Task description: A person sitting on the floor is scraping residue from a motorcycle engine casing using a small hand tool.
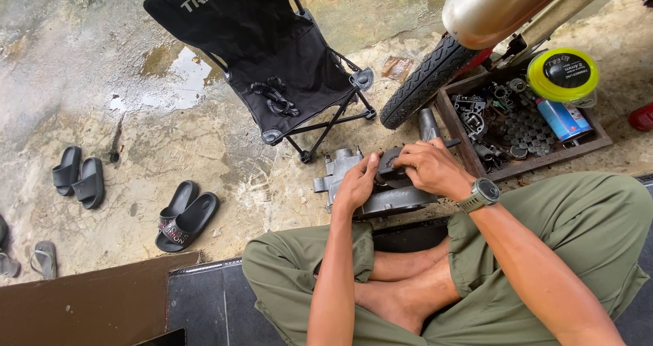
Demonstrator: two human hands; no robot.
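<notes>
1. Soft, even daylight fills the scene; shadows are faint.
2. A puddle (178,80) on the concrete floor (102,40) reflects pale sky.
3. The metal exhaust pipe (500,6) shows a mild sheen.
4. Focus is sharp throughout; the edges bend slightly.

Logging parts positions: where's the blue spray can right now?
Head view, upper right: the blue spray can lies in the wooden tray of metal parts, just below the yellow spool, right of the motorcycle tyre and beyond the right hand.
</notes>
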